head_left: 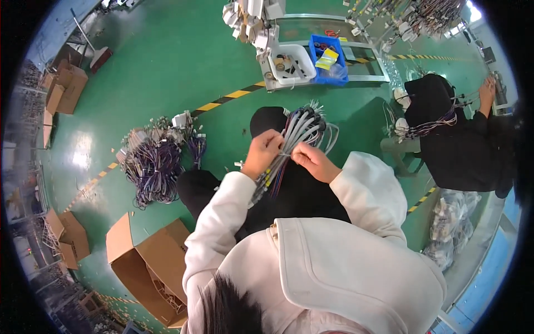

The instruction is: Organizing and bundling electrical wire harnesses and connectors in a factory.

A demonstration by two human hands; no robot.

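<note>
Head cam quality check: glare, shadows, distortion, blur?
Head view: black fisheye vignette at both sides; glare patch on the green floor at left; blown-out light upper right; soft floor shadow right of centre. Head view: far-left rim smeared, detail lost; left hand, right hand and cable bundle reasonably clear.

broom point(100, 59) near brown cardboard boxes point(72, 88)
</note>
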